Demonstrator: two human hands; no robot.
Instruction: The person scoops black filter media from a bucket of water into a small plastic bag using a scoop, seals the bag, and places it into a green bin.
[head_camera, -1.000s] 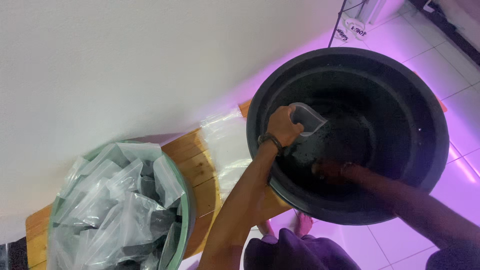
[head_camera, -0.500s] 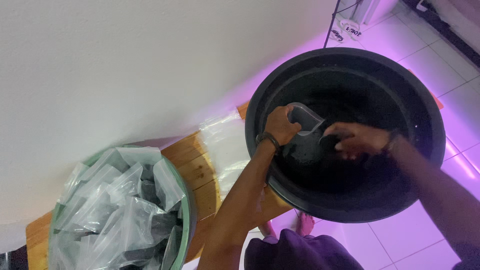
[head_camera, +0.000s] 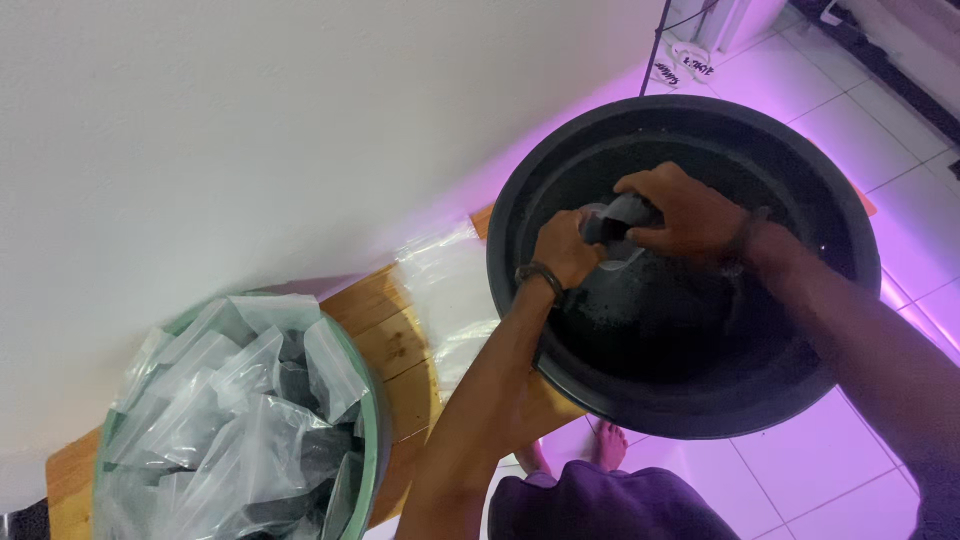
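A big black tub holding dark loose material stands on a wooden bench. Inside it, my left hand, with a dark band on the wrist, grips a small clear plastic bag by its mouth. My right hand is closed on the top of the same bag, with a dark clump of the material between its fingers. Both hands meet over the tub's middle. The bag's lower part is partly hidden by the hands.
A green bowl at the lower left is heaped with several small clear bags of dark material. A stack of empty clear bags lies on the bench between bowl and tub. A white wall runs behind; tiled floor lies to the right.
My right hand has risen from the bottom of the tub to the bag's mouth and closed on it. The left hand has kept hold of the bag.
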